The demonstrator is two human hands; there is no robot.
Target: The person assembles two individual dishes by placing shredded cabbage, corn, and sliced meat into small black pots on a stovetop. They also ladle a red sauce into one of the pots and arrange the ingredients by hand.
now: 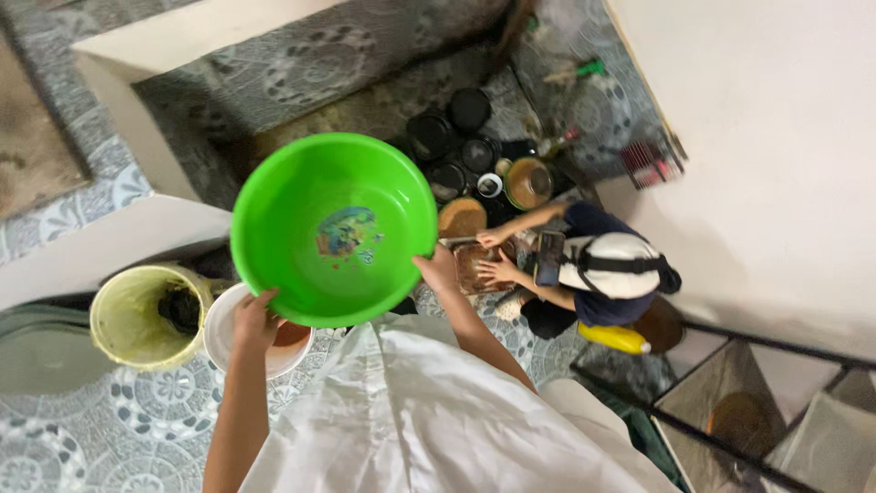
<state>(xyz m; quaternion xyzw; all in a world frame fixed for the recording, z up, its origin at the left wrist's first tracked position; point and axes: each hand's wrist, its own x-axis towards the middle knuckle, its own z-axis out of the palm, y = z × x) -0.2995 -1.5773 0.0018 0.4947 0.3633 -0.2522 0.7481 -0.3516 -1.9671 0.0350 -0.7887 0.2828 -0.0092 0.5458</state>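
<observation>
Patterned grey tile floor (137, 429) below, white wall (776, 137) from 1 to 3 o'clock, a pale raised ledge (137, 237) at 9 to 11 o'clock; open floor only at 7 o'clock, dark pots (452, 146) crowding 12 o'clock. Green basin (334, 228) held at centre, a coloured round sticker on its bottom: left hand (253, 319) grips the rim at 7 o'clock, right hand (440, 269) closed on the rim at 4 o'clock. Yellow bucket (137, 315) and white bucket (237, 342) touch at 8 o'clock; a crouching person (602, 274) works at 3 o'clock, yellow bottle (616, 338) just beside, black metal railing (730, 402) at 4 o'clock.
</observation>
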